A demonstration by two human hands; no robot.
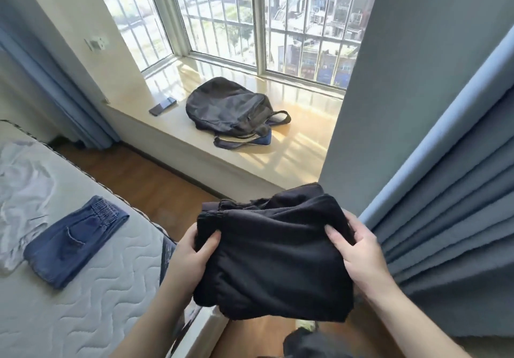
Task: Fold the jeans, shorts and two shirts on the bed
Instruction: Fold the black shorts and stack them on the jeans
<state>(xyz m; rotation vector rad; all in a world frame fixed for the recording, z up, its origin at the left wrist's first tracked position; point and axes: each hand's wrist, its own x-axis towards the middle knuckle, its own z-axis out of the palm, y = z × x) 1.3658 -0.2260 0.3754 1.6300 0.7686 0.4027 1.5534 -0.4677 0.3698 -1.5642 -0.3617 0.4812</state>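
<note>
Left hand [192, 249] and right hand [358, 249] are gripping opposite sides of the folded black shorts [275, 254], beside the bed [91, 302].

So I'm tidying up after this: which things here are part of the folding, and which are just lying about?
Folding: black shorts, gripped by left hand and right hand; folded jeans; white shirt; bed.
Lying about: backpack, phone, curtain.

white shirt [19, 191] cut off at left edge, fingers of both hands hidden beneath black shorts [275, 257]
</note>
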